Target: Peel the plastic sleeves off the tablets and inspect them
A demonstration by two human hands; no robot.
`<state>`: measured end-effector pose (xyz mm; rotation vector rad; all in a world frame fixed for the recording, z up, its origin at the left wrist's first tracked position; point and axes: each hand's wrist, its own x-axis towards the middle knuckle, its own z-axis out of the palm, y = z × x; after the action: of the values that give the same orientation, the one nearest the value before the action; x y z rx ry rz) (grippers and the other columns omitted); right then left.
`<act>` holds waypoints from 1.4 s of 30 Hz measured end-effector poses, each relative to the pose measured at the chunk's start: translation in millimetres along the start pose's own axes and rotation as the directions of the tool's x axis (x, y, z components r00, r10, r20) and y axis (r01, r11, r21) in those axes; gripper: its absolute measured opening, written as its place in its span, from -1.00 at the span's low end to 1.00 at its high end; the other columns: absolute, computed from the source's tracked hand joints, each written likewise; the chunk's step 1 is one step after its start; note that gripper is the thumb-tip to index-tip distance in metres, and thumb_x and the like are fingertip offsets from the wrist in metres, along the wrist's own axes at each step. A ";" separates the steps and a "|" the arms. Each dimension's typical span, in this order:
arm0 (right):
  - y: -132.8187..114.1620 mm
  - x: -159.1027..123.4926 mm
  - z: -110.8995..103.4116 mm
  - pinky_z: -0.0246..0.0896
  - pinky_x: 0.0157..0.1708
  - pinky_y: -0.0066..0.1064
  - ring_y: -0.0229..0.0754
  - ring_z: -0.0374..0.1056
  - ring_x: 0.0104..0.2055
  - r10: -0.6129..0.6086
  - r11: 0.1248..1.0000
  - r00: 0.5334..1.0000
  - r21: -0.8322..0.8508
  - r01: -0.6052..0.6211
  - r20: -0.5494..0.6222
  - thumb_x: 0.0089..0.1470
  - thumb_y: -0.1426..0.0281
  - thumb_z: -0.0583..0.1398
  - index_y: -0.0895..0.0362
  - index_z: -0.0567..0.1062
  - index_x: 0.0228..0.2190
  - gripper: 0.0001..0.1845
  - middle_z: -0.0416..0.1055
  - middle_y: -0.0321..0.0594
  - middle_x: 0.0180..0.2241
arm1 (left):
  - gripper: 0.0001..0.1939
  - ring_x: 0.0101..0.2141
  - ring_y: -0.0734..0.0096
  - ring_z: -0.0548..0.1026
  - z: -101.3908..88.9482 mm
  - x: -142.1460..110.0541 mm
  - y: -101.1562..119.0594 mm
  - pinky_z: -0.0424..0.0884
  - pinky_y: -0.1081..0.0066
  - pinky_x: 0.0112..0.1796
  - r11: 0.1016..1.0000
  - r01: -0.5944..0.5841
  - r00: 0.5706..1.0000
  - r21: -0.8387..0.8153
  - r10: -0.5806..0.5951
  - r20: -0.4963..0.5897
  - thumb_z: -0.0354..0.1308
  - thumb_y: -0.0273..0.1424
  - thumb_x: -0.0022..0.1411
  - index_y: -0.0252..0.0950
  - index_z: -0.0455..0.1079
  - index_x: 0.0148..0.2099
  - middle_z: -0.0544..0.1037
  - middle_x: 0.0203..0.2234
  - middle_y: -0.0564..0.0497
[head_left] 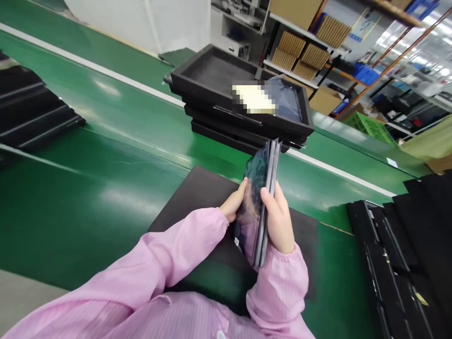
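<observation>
A small stack of thin, glossy dark screen panels (252,207) is held upright on edge, its front face reflecting my pink sleeves. Clear film seems to stick out at the top corners. My right hand (281,221) is closed around the grey edges from the right, thumb along the near edge. On the other side, my left hand (235,201) grips the panels at the glossy face, its fingers partly hidden behind them. Below both hands lies a dark mat (201,197) on the green table.
Stacked black trays (215,101) stand ahead; the top one holds a film-wrapped dark panel (287,99) and a blurred pale label (254,99). More black trays (391,249) line the right, and a black stack (31,106) sits left. Shelves with cardboard boxes (330,30) rise behind.
</observation>
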<state>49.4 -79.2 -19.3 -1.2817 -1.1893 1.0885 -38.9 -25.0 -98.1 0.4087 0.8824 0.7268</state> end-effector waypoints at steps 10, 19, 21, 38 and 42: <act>5.8 3.9 -29.0 0.14 0.35 -0.01 0.08 0.07 0.43 0.029 0.999 0.955 -0.044 -0.016 0.297 0.02 -0.06 0.34 0.00 0.18 0.34 -0.03 0.13 -0.11 0.39 | -0.47 0.12 0.25 0.51 13.0 -18.0 15.8 0.36 0.39 0.16 1.000 0.015 0.994 -0.027 -0.018 -0.106 -0.18 -0.10 0.50 -0.24 0.47 0.18 0.68 -0.11 -0.04; 12.0 12.5 -32.1 0.01 0.40 0.00 0.11 0.08 0.42 -0.030 0.997 0.960 -0.055 0.047 0.280 0.01 -0.14 0.30 0.09 0.23 0.32 0.00 0.29 -0.02 0.30 | -0.39 0.00 0.28 0.59 9.1 -12.8 11.8 0.44 0.44 0.03 1.000 0.009 1.000 -0.012 -0.008 0.023 -0.22 -0.03 0.48 -0.26 0.44 0.22 0.67 -0.05 -0.08; 13.0 12.2 -32.0 -0.05 0.42 -0.01 0.08 0.05 0.43 -0.041 0.997 0.960 -0.047 0.056 0.278 0.02 -0.14 0.29 0.05 0.24 0.31 -0.04 0.28 -0.07 0.31 | -0.39 -0.02 0.27 0.60 7.6 -11.9 11.3 0.44 0.43 0.04 1.000 0.008 1.000 0.000 -0.008 0.016 -0.19 0.01 0.46 -0.24 0.41 0.26 0.65 -0.03 -0.08; 13.7 6.9 -43.1 -0.07 0.44 -0.06 -0.02 0.05 0.44 0.018 0.999 0.941 0.030 -0.030 0.337 0.13 -0.05 0.27 -0.07 0.24 0.31 -0.19 0.13 -0.26 0.39 | -0.37 0.26 0.24 0.37 3.9 -7.9 7.5 0.23 0.35 0.26 0.999 0.023 0.999 0.036 -0.025 0.042 -0.25 0.00 0.48 -0.23 0.29 0.35 0.50 0.20 -0.03; 11.4 4.8 -46.7 -0.06 0.43 -0.06 -0.02 0.03 0.44 0.020 1.000 0.936 0.013 -0.027 0.352 0.15 0.01 0.28 -0.07 0.26 0.31 -0.23 0.18 -0.27 0.37 | -0.37 0.28 0.21 0.35 2.6 -7.8 6.4 0.19 0.30 0.29 0.999 -0.004 0.999 0.051 0.002 0.042 -0.22 -0.01 0.48 -0.25 0.31 0.33 0.54 0.16 -0.06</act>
<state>97.0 -79.0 -27.8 -1.1167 -1.4268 1.3840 -42.7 -26.3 -88.5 0.4691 0.8627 0.6971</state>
